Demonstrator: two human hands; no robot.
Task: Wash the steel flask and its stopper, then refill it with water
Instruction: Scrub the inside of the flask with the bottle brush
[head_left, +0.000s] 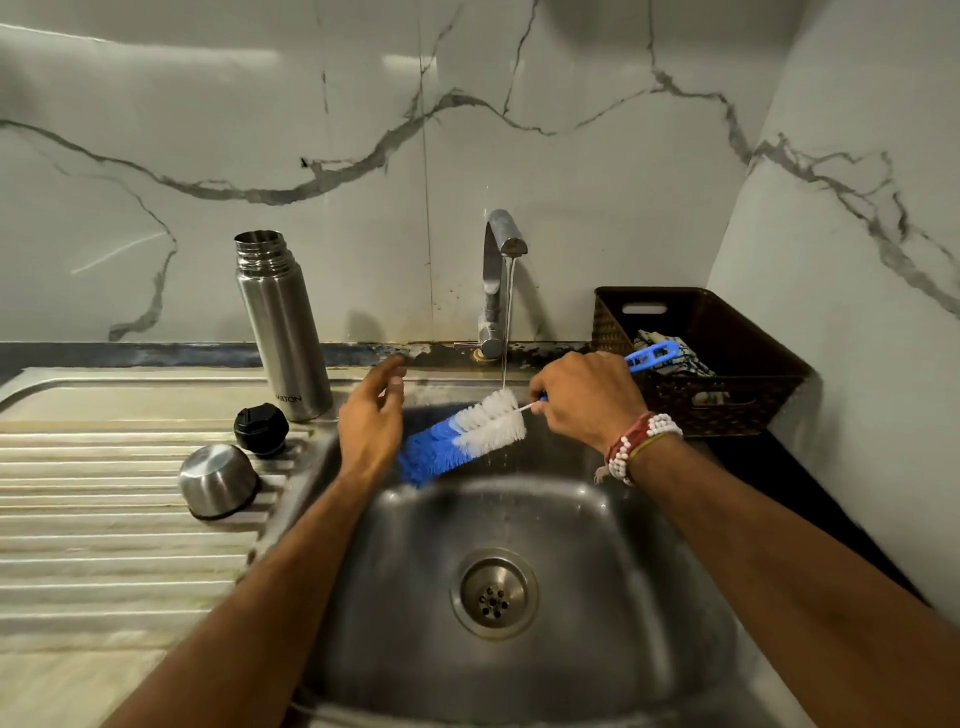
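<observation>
Your left hand (371, 423) reaches in from 7 o'clock, fingers loosely spread and pointing toward 1 o'clock, holding nothing. Your right hand (587, 400) comes in from 4 o'clock, knuckles up, fingers curled round the brush handle (652, 356).

Domestic kitchen, washing-up corner. Stainless steel sink (571, 545) with a ribbed drainboard (104, 519) to its left. Chrome tap (496, 280) behind the sink, water running. Bottle brush (467, 436) over the sink. Marble-patterned wall panels (311, 104) behind and right of the sink. Dark woven basket (727, 322) holding cloths right of the sink; steel flask (280, 327) left of it.
</observation>
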